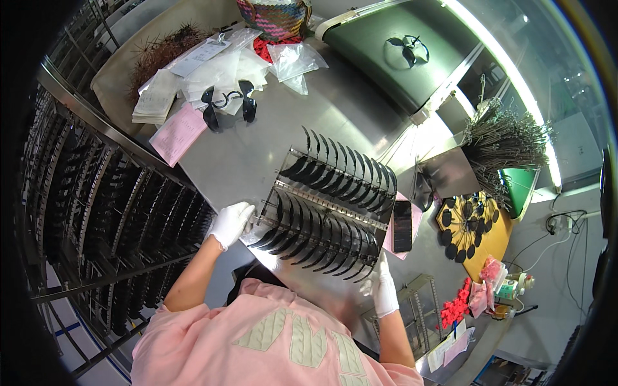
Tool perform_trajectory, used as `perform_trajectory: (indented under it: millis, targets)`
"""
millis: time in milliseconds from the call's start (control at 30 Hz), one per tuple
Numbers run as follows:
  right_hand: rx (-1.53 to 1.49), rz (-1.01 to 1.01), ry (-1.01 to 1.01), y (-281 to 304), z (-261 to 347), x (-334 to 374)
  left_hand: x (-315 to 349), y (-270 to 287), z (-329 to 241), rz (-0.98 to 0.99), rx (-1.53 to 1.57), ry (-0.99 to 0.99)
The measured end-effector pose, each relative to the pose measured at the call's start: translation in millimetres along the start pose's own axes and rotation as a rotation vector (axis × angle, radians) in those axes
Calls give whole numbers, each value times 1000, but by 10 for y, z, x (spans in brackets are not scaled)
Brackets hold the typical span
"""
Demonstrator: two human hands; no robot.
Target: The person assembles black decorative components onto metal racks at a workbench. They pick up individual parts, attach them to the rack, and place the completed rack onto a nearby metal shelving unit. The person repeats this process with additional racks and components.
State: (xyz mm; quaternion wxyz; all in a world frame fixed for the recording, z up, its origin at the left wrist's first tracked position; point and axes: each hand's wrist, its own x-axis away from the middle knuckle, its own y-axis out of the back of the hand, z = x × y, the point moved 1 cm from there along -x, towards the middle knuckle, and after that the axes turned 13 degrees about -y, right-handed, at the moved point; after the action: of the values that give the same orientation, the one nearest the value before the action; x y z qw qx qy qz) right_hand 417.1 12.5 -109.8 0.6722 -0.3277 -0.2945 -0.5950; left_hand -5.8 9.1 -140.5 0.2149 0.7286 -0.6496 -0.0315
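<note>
In front of me is a metal lens rack (pixel 341 209) with two rows of dark curved lenses standing on edge. My left hand (pixel 230 225), in a white glove, has its fingers closed on the rack's left end. At the right end, my right hand (pixel 383 288), also gloved in white, grips the rack near its lower corner; part of its fingers is hidden by the lenses. Just past that end a black phone (pixel 402 226) lies on pink paper. Dark lenses on a wire holder (pixel 228 105) sit farther up the table.
A green conveyor belt (pixel 386 61) carries another dark lens holder. Papers and plastic bags (pixel 225 67) lie at the far left. Lens racks (pixel 109 212) stand left of the metal table (pixel 219 170). At right are a yellow board (pixel 496 235), an empty metal frame (pixel 418 309) and red pieces (pixel 456 305).
</note>
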Motion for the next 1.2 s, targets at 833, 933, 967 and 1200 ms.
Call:
perform_trajectory:
  millis: [833, 933, 967, 1200]
  targets:
    - [644, -419, 306, -381, -35, 219, 329, -304, -101, -218, -651, -234]
    - [426, -232, 120, -407, 13, 315, 282, -213, -50, -221, -710, -304]
    - [375, -200, 94, -396, 25, 350, 259, -186, -12, -225, -760, -352]
    - [712, -392, 348, -140, -14, 325, 191, -77, 362, -223, -743, -478]
